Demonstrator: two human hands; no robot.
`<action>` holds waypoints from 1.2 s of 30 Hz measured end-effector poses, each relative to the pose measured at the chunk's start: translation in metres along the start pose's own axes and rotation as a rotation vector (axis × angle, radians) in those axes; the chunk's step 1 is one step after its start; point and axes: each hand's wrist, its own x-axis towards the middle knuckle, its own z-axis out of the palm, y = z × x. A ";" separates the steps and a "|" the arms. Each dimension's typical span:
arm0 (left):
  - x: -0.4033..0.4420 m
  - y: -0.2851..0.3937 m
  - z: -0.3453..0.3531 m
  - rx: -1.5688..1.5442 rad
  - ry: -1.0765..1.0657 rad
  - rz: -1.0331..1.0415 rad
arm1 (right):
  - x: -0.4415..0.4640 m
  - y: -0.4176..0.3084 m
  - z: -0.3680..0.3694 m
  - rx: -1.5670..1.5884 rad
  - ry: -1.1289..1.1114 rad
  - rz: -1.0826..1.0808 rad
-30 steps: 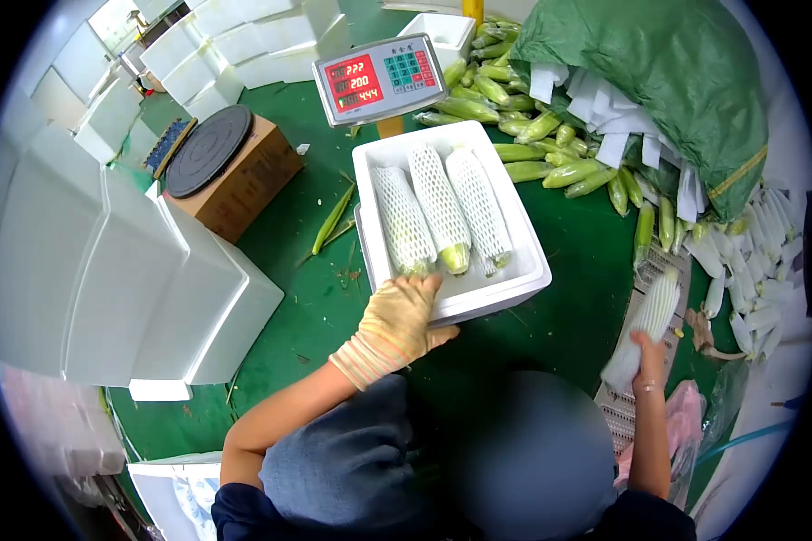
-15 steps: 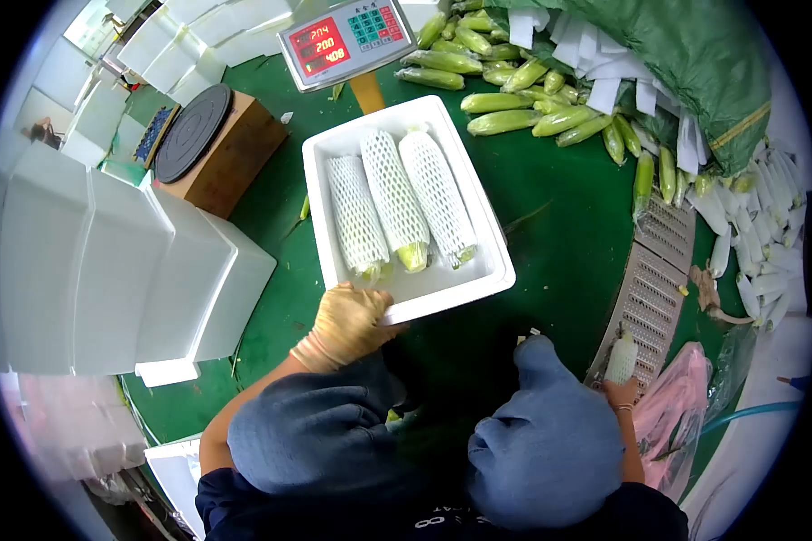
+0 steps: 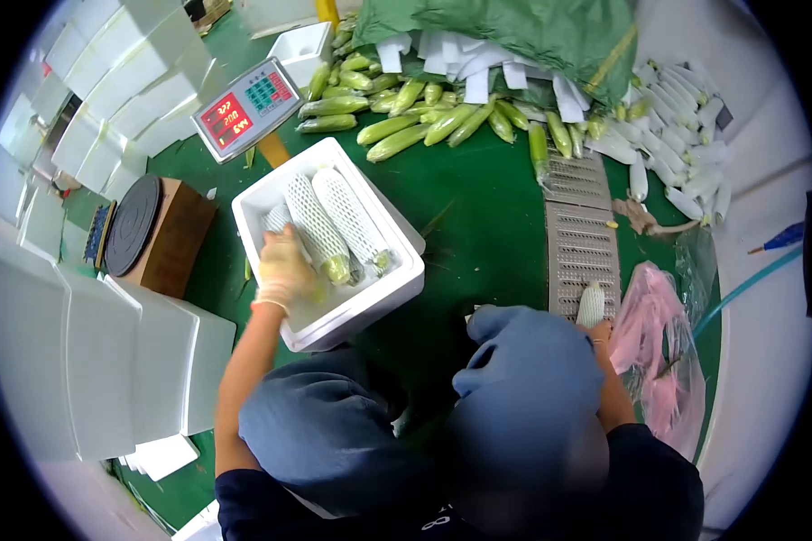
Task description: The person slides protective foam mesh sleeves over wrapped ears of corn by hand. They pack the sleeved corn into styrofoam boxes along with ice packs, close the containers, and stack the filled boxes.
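Inside the white foam box (image 3: 397,298), my left hand (image 3: 282,266), in a yellowish glove, is closed over the leftmost ear of corn (image 3: 278,216). Motion blurs this hand, and it hides most of that ear. Beside it lie a middle ear of corn (image 3: 316,225) and a right-hand ear of corn (image 3: 350,215), both in white foam net sleeves. Low at the right, my right hand (image 3: 602,334) is closed round the lower end of another netted ear of corn (image 3: 591,305), over a perforated metal strip (image 3: 582,248). My knees partly hide that arm.
A scale display (image 3: 248,108) with red digits stands behind the box; its round platform (image 3: 133,225) is at the left. Foam boxes (image 3: 90,352) stack along the left. Wrapped corn (image 3: 424,122) heaps at the back under a green sack (image 3: 523,41). Pink plastic bags (image 3: 654,343) lie right.
My left hand has moved from the box's near rim onto the leftmost ear inside. The scale's digits read differently. The view has shifted, and my right hand still holds its ear.
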 end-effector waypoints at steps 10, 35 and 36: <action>-0.005 -0.080 -0.134 -1.198 -0.069 -0.341 | 0.005 0.042 -0.020 0.334 0.000 0.080; 0.090 0.374 0.284 -1.694 -0.314 -0.360 | 0.172 -0.128 -0.020 -0.492 0.121 -0.338; 0.092 0.375 0.262 -1.650 -0.468 -0.419 | 0.196 -0.160 -0.013 -0.406 0.176 -0.513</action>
